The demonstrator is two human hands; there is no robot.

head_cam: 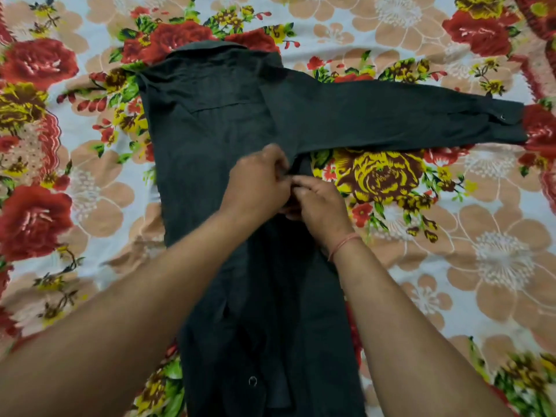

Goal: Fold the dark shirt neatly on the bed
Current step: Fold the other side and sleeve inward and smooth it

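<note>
shirt (210,130) flat on floral bedsheet (451,236), collar far, sleeve (406,118) out right | left hand (255,182) + right hand (319,206) both pinch shirt's right edge, blurry, grip probably fabric fold

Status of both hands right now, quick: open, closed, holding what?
Left hand: fingers curled, pinching the dark long-sleeved shirt at its side edge.
Right hand: pinching the same shirt edge, touching the left hand.

The shirt (210,130) is plain charcoal-black (faintly greenish), its cuff snap (501,116) silvery. Around the shirt the bedsheet (451,266) is pale blue-white with red roses, peach blossoms and green leaves; just right of the shirt's body, a yellow-and-brown rose (376,173). The wrist thread (346,240) is pinkish-orange.
</note>
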